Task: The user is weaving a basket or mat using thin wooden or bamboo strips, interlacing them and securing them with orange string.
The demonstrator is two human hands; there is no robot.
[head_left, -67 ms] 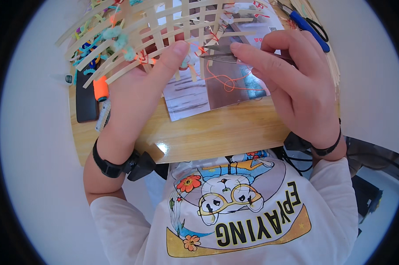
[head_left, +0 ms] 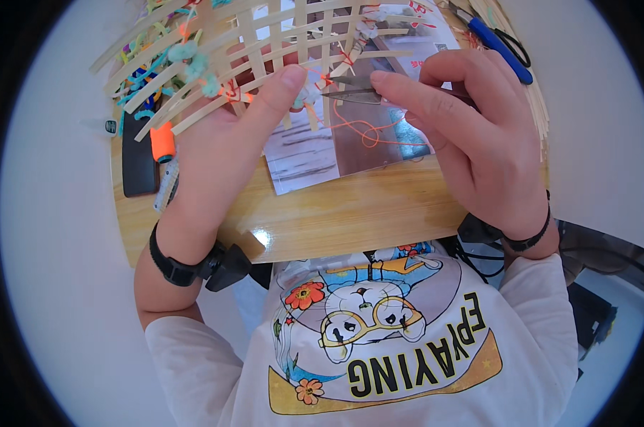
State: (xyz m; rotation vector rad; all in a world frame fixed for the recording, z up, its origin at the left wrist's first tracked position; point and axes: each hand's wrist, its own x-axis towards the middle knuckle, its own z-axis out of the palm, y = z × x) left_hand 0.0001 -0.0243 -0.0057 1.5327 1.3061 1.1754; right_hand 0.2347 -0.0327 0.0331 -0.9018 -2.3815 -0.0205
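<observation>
A loosely woven lattice of pale bamboo-like strips is gripped at its near edge by my left hand, thumb on top and fingers underneath. Fluffy mint-green pieces and bits of orange-red thread are fixed along it. In my right hand is a pair of small metal thread snips, blades parted and pointing left. Their tips are beside a tied orange knot near my left thumb. From that place a loose orange thread curls down over the booklet. My left fingers are partly hidden behind the strips.
A glossy printed booklet lies on the wooden table. At left are an orange thread spool, a dark flat case and coloured fuzzy stems. At far right are a blue-handled tool and long pale strips.
The snips' tips have dropped very slightly beside the knot. My left hand and the lattice are almost unmoved.
</observation>
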